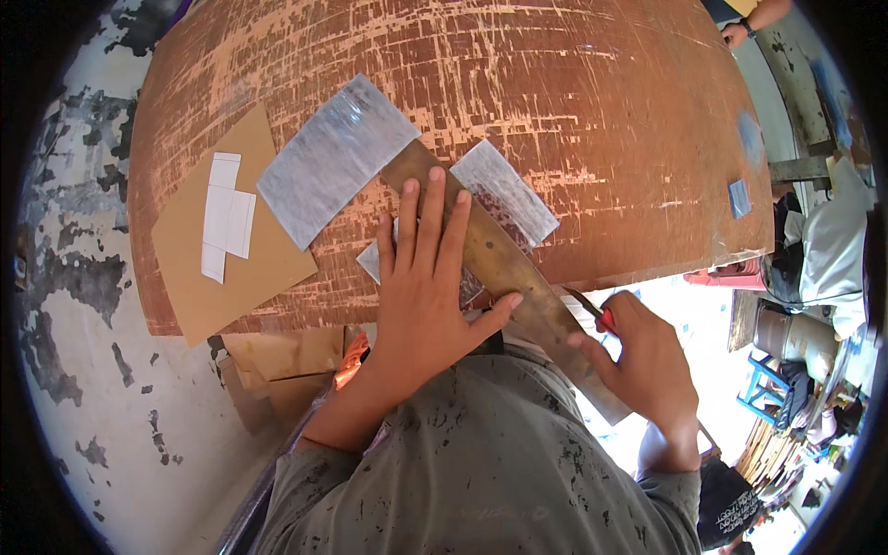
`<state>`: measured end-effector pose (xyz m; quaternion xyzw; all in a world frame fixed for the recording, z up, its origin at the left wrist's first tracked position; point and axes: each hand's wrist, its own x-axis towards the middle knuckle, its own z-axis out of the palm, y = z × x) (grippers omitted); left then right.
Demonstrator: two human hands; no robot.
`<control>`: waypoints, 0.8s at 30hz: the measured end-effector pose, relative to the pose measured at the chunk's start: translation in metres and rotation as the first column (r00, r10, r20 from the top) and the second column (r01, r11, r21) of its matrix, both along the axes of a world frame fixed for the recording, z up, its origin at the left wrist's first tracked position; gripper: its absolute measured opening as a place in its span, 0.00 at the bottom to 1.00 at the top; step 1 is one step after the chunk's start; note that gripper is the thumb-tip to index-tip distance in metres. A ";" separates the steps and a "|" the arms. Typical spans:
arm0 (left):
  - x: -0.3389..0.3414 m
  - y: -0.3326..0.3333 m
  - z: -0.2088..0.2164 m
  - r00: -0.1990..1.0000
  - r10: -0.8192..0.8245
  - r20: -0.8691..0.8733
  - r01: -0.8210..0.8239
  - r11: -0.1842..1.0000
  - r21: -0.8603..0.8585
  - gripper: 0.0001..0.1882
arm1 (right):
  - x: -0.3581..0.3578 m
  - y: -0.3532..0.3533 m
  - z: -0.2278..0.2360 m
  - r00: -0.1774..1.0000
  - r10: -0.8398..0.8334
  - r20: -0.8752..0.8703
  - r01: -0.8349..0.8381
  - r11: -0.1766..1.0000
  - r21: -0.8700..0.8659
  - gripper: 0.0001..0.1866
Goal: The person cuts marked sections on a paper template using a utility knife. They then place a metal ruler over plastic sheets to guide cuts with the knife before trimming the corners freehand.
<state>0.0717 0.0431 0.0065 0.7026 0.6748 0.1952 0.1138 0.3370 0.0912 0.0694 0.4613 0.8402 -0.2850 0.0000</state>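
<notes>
Brownish metal, smooth and stained, in the long flat bar (pixel 518 268), slanting from mid-table past the near edge on the right. Laid palm down across it, left hand (pixel 421 301), fingers straight and slightly parted, gripping nothing. Closed around a red-handled knife (pixel 607 320), right hand (pixel 652 370), to the right of the bar near the table's edge; cannot tell any contact between dark blade and metal. Faint lettering on the paint-flecked grey shirt (pixel 462 444); small white print on a black garment (pixel 726 504), near right. Streaky grey sheet (pixel 338 162), rectangular, left of the bar's far end; narrower grey strip (pixel 504 192) on the right; another grey piece (pixel 370 262) mostly hidden under left hand. On the left, angular tan card (pixel 185 250) bearing white paper (pixel 218 203) with thin lines. Underneath, scored, flaking brown tabletop (pixel 647 111). Far right, another person's hand (pixel 735 35), arm cut off.
</notes>
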 end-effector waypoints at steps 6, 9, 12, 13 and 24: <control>-0.003 -0.001 0.005 1.000 -0.017 0.010 0.017 1.000 0.023 0.59 | 0.010 -0.027 -0.014 0.945 -0.322 -0.052 0.277 0.877 -0.394 0.20; -0.010 -0.002 0.006 0.982 -0.059 0.178 0.047 0.997 0.068 0.54 | 0.020 -0.041 -0.046 0.869 -0.458 -0.188 0.359 0.844 -0.400 0.16; -0.030 -0.008 0.016 0.922 -0.151 0.358 0.088 0.979 0.185 0.49 | 0.031 -0.047 -0.053 0.742 -0.606 -0.285 0.457 0.770 -0.446 0.14; -0.036 -0.015 0.023 0.948 -0.110 0.300 0.064 0.985 0.158 0.44 | 0.035 -0.048 -0.053 0.669 -0.687 -0.285 0.524 0.707 -0.475 0.13; -0.028 -0.011 0.012 0.997 -0.072 -0.022 0.073 0.997 0.035 0.39 | 0.049 -0.035 -0.053 0.555 -0.715 -0.425 0.472 0.691 -0.547 0.12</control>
